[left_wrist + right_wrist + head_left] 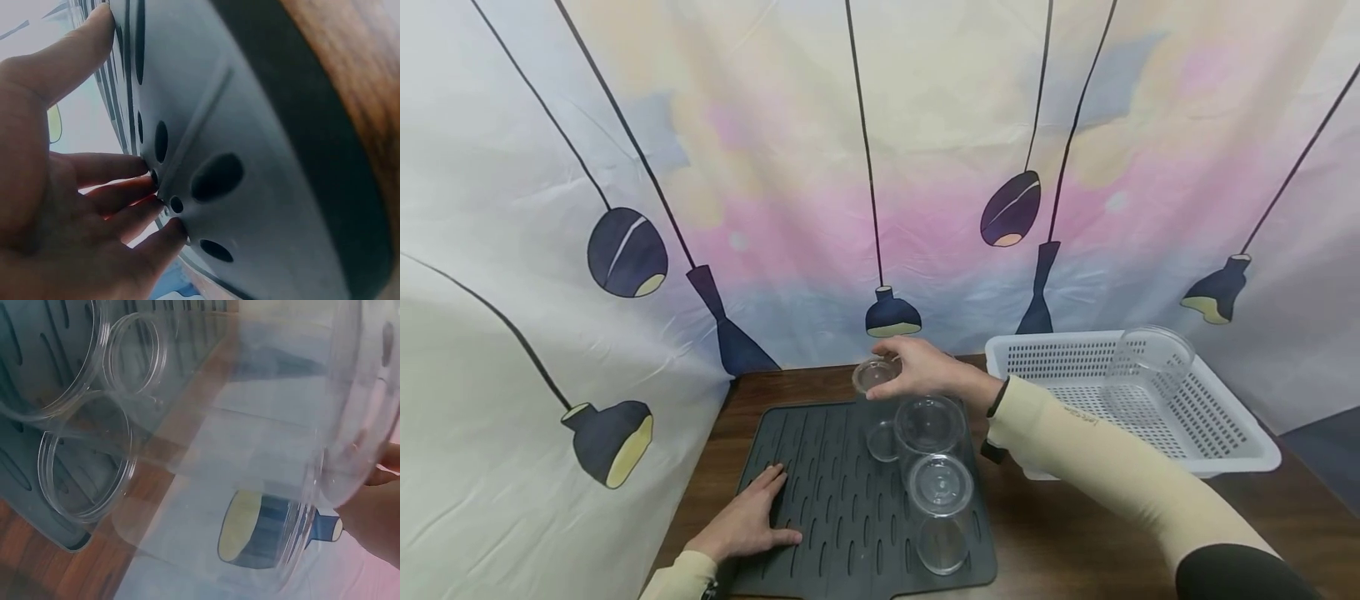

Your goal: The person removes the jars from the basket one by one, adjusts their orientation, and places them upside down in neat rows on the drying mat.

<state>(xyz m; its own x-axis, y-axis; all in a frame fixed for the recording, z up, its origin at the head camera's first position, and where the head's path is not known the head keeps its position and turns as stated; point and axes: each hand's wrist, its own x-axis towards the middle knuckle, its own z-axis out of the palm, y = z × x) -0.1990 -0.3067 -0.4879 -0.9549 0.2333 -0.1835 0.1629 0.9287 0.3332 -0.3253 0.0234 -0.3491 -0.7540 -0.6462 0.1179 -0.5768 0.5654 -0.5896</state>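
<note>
My left hand [747, 518] lies with straight, spread fingers on the left part of a dark grey ridged draining mat [820, 500]. In the left wrist view, the fingertips [178, 231] touch its slotted surface. At the mat's far side my right hand [917, 368] grips a slim clear jar [882, 440] near its top, thumb and fingers round the rim. Right beside it stands a wider clear jar [929, 423], and closer to me another slim clear jar [942, 533]. Part of the right hand [369, 515] shows past a clear rim in the right wrist view.
To the right, a white perforated plastic basket [1232, 433] contains one wide clear jar [1150, 375]. Mat and basket stand on a brown wooden table [1060, 533]. A cloth printed with hanging lamps [805, 208] rises behind the table's far edge.
</note>
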